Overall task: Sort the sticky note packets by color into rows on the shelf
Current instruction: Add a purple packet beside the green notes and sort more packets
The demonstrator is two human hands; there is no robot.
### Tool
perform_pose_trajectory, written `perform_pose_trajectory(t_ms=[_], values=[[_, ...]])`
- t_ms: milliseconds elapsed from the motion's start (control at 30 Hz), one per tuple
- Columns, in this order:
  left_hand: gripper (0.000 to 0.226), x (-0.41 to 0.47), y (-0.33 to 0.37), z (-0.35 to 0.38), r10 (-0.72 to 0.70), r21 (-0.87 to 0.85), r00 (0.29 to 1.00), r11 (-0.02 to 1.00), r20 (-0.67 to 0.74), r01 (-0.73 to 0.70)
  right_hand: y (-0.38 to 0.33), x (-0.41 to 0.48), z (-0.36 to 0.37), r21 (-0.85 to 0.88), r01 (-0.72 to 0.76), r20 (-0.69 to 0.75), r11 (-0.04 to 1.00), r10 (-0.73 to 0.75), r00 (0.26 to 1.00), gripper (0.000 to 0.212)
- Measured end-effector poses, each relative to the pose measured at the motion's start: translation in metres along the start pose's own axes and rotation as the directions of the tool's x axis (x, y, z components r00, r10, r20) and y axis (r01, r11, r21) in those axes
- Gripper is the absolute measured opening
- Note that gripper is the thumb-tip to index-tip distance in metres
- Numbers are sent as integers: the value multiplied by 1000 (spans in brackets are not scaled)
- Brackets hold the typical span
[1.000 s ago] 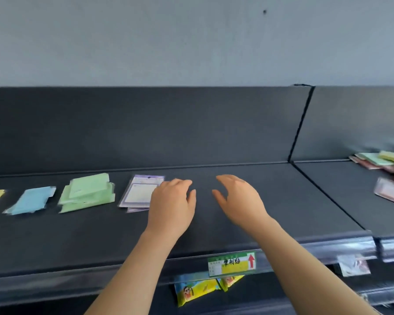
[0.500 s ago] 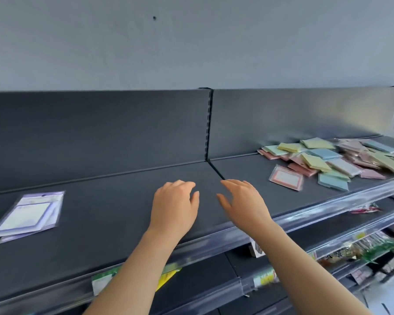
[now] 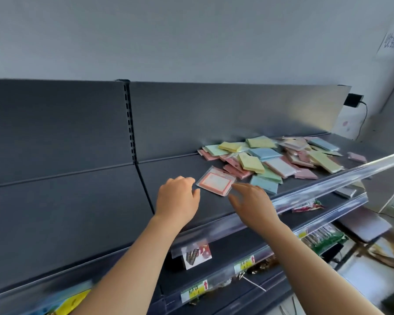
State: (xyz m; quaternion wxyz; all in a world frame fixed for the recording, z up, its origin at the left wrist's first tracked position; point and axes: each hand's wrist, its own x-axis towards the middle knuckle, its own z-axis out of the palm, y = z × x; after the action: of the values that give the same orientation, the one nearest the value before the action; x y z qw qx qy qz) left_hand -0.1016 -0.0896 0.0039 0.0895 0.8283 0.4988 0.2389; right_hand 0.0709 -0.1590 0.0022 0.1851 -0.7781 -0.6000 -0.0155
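Dozens of sticky note packets (image 3: 271, 155) in yellow, green, blue and pink lie in a loose, overlapping heap on the dark top shelf (image 3: 77, 212), at about 2 o'clock from the frame's middle. One orange-bordered packet (image 3: 215, 181) lies flat at the heap's 8 o'clock edge. The left hand (image 3: 178, 196) hovers at this packet's 9 o'clock with its fingers loosely curled, holding nothing, fingertips just beside the packet's corner. The right hand (image 3: 251, 202) is at the packet's 5 o'clock, fingers stretched out toward its near corner. Whether they touch it cannot be told. A clear price rail (image 3: 328, 179) edges the shelf. Below, toward 5 o'clock, yellow price labels (image 3: 195, 291) and snack bags (image 3: 323, 237) show on the lower shelves.
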Motion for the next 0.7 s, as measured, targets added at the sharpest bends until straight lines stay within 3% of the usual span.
perform_pose_trajectory(t_ms=[200, 367, 500, 700], values=[[28, 47, 23, 28, -5, 23, 997, 1000, 80, 3, 47, 30, 0, 76, -86, -2, 993, 86, 996, 36], [19, 92, 30, 48, -27, -80, 992, 996, 125, 38, 70, 68, 0, 80, -140, -36, 987, 143, 989, 36], [41, 130, 43, 59, -31, -168, 986, 984, 166, 60, 81, 99, 1, 30, -189, -16, 982, 190, 982, 40], [32, 178, 60, 93, -95, -264, 964, 951, 248, 161, 96, 133, 9, 62, -258, 94, 964, 252, 963, 60]])
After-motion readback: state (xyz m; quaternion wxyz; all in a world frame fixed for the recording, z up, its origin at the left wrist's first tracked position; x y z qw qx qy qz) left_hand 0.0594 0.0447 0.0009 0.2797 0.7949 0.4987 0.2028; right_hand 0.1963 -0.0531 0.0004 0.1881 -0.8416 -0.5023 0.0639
